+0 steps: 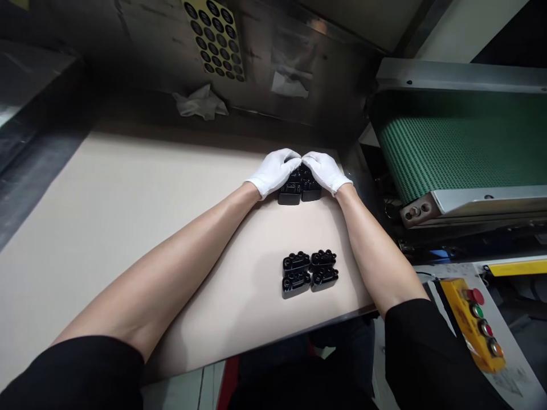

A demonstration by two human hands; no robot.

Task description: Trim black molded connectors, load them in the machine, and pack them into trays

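Both of my hands wear white gloves and meet at the far right of the work surface. My left hand (278, 169) curves round the left and far side of a cluster of glossy black moulded parts (289, 196). From the other side, my right hand (323, 169) closes round the same cluster, its fingertips near those of the left. The far parts are mostly hidden under the fingers. Closer to me, between my forearms, several similar black parts (296, 282) stand in a tight block, with small round knobs on top.
A pale work surface (171, 176) spreads under my arms. On the right is a green conveyor belt (461, 142), with a yellow button box (472, 324) below it. Crumpled white paper (201, 103) lies at the back; a sheet of round black stickers (216, 40) hangs on the metal wall.
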